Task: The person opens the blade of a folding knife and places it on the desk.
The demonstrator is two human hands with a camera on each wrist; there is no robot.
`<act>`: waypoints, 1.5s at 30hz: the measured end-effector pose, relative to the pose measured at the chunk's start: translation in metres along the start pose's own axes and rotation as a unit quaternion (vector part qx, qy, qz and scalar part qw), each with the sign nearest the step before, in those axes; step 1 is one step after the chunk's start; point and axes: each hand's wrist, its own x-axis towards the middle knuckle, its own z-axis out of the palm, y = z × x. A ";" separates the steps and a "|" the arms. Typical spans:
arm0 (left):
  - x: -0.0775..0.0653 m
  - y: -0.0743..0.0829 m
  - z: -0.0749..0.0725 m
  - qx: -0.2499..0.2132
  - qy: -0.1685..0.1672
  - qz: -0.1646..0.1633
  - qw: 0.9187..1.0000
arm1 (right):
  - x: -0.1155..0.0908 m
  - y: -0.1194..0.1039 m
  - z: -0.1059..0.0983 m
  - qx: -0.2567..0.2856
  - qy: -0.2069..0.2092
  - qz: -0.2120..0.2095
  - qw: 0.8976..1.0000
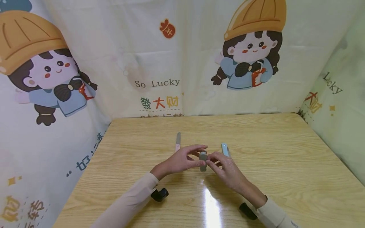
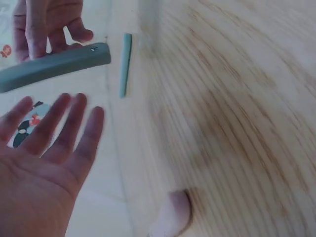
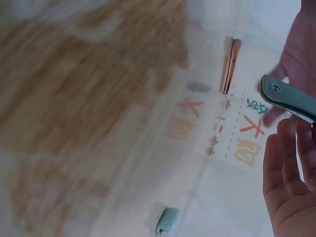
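Observation:
A grey-green folding knife is held above the table between both hands. My left hand has its thumb against the knife's side and its upper fingers bent past the top; in the left wrist view several of its fingers stretch out, apart from the handle. Thumb and forefinger of my right hand pinch the knife's other side. The right wrist view shows the rounded handle end with a thin pale edge below it. Exact contact points are partly hidden.
Behind the left hand lies an open knife with a pink handle. A light blue folding knife rests beyond the right hand. Black wrist devices sit by both cuffs. Printed curtains border the wooden table.

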 end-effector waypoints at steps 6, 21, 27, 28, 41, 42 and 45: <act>0.003 0.004 0.004 0.018 0.046 0.064 0.997 | -0.001 0.000 0.000 0.004 -0.017 0.019 1.000; 0.001 -0.001 0.003 -0.004 0.077 0.055 0.996 | -0.004 0.001 -0.001 0.051 -0.053 0.049 0.996; 0.001 -0.002 0.006 -0.016 0.078 0.038 0.996 | -0.004 0.002 0.000 0.071 -0.051 0.057 0.995; 0.001 -0.002 0.006 -0.018 0.079 0.036 0.996 | -0.004 0.002 0.000 0.075 -0.050 0.058 0.994; 0.000 -0.005 0.004 0.023 0.085 0.063 0.994 | -0.003 0.010 -0.005 0.165 -0.016 0.086 0.982; 0.000 -0.005 0.004 0.038 0.086 0.065 0.993 | -0.003 0.010 -0.006 0.171 -0.014 0.084 0.982; -0.001 -0.008 0.004 0.101 0.098 0.079 0.987 | -0.003 0.011 -0.007 0.180 -0.007 0.086 0.980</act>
